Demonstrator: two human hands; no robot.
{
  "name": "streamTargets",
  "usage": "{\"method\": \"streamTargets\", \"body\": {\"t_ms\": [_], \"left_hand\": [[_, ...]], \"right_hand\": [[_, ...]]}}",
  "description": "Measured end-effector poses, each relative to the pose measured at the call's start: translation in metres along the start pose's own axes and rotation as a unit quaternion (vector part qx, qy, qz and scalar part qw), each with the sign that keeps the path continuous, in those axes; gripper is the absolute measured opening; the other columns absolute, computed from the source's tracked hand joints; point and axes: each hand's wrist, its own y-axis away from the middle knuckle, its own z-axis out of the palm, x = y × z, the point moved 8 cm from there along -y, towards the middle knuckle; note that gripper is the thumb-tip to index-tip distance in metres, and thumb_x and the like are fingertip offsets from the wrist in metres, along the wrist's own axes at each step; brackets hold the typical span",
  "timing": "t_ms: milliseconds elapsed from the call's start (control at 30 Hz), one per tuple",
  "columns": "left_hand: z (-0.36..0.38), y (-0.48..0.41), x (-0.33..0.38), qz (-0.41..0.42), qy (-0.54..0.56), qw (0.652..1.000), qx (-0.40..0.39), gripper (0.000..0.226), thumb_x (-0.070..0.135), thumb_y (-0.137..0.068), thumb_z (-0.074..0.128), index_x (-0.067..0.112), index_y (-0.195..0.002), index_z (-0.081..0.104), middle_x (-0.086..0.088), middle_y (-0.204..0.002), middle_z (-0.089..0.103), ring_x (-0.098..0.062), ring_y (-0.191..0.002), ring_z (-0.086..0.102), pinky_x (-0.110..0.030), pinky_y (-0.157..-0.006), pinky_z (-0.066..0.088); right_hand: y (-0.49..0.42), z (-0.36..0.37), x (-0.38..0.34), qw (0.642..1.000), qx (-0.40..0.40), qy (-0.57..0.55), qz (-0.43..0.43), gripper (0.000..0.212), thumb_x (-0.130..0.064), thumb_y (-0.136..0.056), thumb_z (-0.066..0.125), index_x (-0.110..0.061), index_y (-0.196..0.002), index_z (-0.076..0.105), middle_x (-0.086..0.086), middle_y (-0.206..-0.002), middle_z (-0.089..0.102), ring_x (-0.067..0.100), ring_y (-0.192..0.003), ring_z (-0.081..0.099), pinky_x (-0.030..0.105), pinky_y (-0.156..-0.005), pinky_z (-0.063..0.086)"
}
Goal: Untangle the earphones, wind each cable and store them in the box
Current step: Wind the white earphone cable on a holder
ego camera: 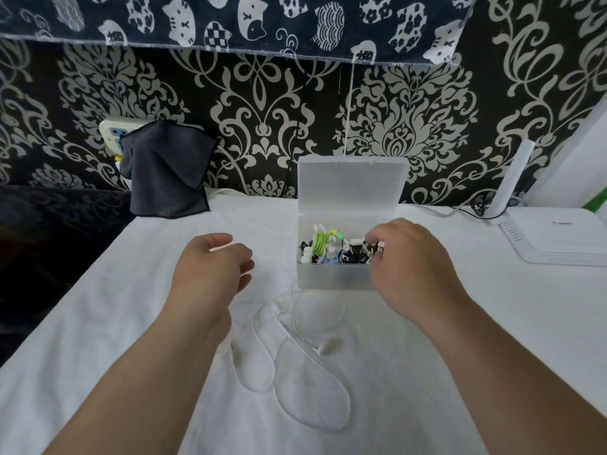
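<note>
One earphone set left to do, by the look of it.

White-clothed table (98, 323) fills the lower frame. Translucent plastic box (331, 274) sits centre, just right of middle, hinged lid (351, 185) standing open against the wall.

Right hand (410, 267) is over the box's right end, fingers curled down and pinching a dark-and-white wound bundle (374, 248) inside it. Left hand (210, 267) hovers left of the box, fingers loosely curled, nothing in it.

White earphone cable (297, 330) lies unwound in loose loops on the cloth, lower centre, in front of the box, between the forearms; one strand runs under the left wrist. Its earbud (326, 346) rests below the right wrist. Several wound sets already fill the box, among them a green-wrapped one (318, 244) on the left.

Step, as I read it: seating a finished bundle in the box. Next: let go, pick up the white cable by one end, check the loops aren't crossed, wind it, store it. White on white, so finding the end needs care.
</note>
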Motion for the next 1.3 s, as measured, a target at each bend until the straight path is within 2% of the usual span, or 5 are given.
{"method": "streamTargets", "body": {"t_ms": [567, 833, 1000, 1133, 1300], "left_hand": [[0.045, 0.019, -0.039, 0.173, -0.657, 0.693, -0.239, 0.027, 0.011, -0.090, 0.060, 0.030, -0.108, 0.064, 0.016, -0.088, 0.047, -0.007, -0.084, 0.048, -0.010, -0.058, 0.035], [0.046, 0.017, -0.007, 0.190, -0.512, 0.823, -0.155, 0.035, 0.036, -0.096, 0.060, 0.016, -0.069, 0.070, 0.011, -0.051, 0.057, -0.004, -0.047, 0.050, -0.018, -0.047, 0.035], [0.049, 0.026, -0.003, 0.086, -0.244, 0.940, -0.222, 0.038, 0.029, -0.097, 0.059, 0.010, -0.065, 0.071, -0.004, -0.064, 0.060, -0.014, -0.060, 0.053, -0.028, -0.065, 0.047], [0.050, 0.029, -0.003, 0.004, -0.065, 0.970, -0.232, 0.026, 0.018, -0.096, 0.058, 0.001, -0.082, 0.073, -0.005, -0.067, 0.061, -0.013, -0.053, 0.053, -0.021, -0.053, 0.051], [0.052, 0.025, -0.004, -0.100, 0.168, 0.956, -0.217, 0.023, 0.020, -0.098, 0.053, 0.013, -0.078, 0.062, -0.002, -0.080, 0.068, -0.008, -0.055, 0.052, -0.017, -0.047, 0.047]], "right_hand": [[0.062, 0.089, -0.020, 0.949, -0.311, 0.009, -0.052, 0.014, -0.015, -0.087, 0.057, -0.019, -0.096, 0.067, 0.000, -0.097, 0.068, 0.023, -0.089, 0.063, 0.035, -0.077, 0.054], [0.047, 0.051, -0.021, 0.983, -0.174, -0.059, 0.001, 0.014, -0.020, -0.087, 0.059, -0.025, -0.099, 0.060, -0.008, -0.101, 0.057, 0.019, -0.092, 0.058, 0.028, -0.072, 0.043], [0.060, 0.075, -0.032, 0.886, -0.313, -0.331, 0.092, 0.021, -0.025, -0.081, 0.072, -0.026, -0.102, 0.070, -0.004, -0.094, 0.070, 0.011, -0.084, 0.067, 0.025, -0.072, 0.048], [0.060, 0.061, -0.046, 0.771, -0.352, -0.519, 0.113, 0.013, -0.013, -0.091, 0.066, -0.004, -0.098, 0.072, 0.005, -0.076, 0.072, 0.018, -0.070, 0.069, 0.032, -0.075, 0.051], [0.048, 0.038, -0.036, 0.797, -0.297, -0.519, 0.083, 0.029, -0.025, -0.102, 0.054, -0.013, -0.082, 0.072, -0.006, -0.055, 0.031, 0.010, -0.050, 0.025, 0.022, -0.048, 0.026]]}}
